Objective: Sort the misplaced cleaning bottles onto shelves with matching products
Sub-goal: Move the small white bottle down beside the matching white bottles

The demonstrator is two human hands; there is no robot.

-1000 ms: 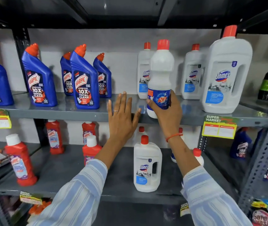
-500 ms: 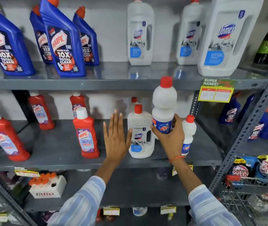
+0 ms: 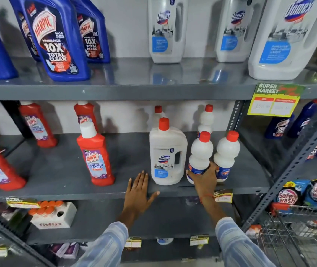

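White red-capped bottle stands upright on the middle shelf (beside its twin).

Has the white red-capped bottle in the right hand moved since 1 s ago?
Yes. The white red-capped bottle went down from the upper grey shelf to the middle grey shelf, beside matching bottles, right hand gripping it.

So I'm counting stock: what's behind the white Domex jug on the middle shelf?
Behind the white Domex jug only a red cap and white shoulder of another bottle show; its body and label are hidden.

Grey shelf with cleaning bottles.
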